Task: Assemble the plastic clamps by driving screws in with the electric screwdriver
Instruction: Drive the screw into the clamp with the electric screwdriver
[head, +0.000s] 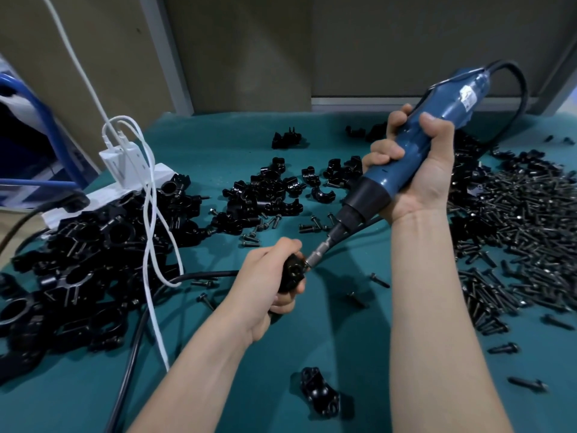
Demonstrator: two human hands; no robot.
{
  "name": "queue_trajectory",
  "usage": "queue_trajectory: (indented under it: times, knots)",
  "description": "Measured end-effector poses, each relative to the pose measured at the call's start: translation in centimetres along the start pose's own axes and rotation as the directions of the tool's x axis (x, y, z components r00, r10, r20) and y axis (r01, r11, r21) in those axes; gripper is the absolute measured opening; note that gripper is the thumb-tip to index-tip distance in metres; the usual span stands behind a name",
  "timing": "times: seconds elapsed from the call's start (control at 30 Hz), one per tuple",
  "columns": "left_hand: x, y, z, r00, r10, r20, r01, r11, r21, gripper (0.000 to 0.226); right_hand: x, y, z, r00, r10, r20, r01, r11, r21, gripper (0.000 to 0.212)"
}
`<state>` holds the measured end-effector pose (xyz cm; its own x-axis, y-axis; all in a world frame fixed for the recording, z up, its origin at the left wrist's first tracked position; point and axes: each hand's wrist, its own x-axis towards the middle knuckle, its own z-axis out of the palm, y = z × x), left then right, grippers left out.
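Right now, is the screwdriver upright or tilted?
Tilted: the screwdriver slants down-left, its bit meeting the clamp in the left hand.

**Electric screwdriver** (pixel 390 176): blue barrel, black collar, silver bit. Gripped round the barrel by the right hand (pixel 418 179), tilted, bit end pointing down and left, tip meeting the held clamp.

**Held clamp** (pixel 292 271): black plastic, gripped in the left hand (pixel 265 279), below and left of the right-hand grip.

**Assembled clamps** (pixel 93 260): black, large heap, left of the left-hand grip.

**Clamp halves** (pixel 268 189): black, loose cluster, beyond the left-hand grip.

**Single clamp** (pixel 320 392): black, lying alone, nearer than both grips, between the forearms.

**Screw heap** (pixel 524 229): dark screws, dense spread, right of the right-hand grip.

**Stray screws** (pixel 259 235): a few, scattered just beyond the left-hand grip.
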<state>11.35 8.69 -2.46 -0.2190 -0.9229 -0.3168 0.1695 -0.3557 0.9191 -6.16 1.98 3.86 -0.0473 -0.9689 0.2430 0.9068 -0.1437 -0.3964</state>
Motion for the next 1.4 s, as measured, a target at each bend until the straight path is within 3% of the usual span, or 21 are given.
queue_trajectory:
  times: [1.4]
  knots:
    - [0.17,-0.30,-0.13,0.998,0.030,-0.058,-0.033,0.998,-0.046,0.027,0.03,0.91,0.67,0.999,0.017,0.033,-0.015,0.999,-0.039,0.009]
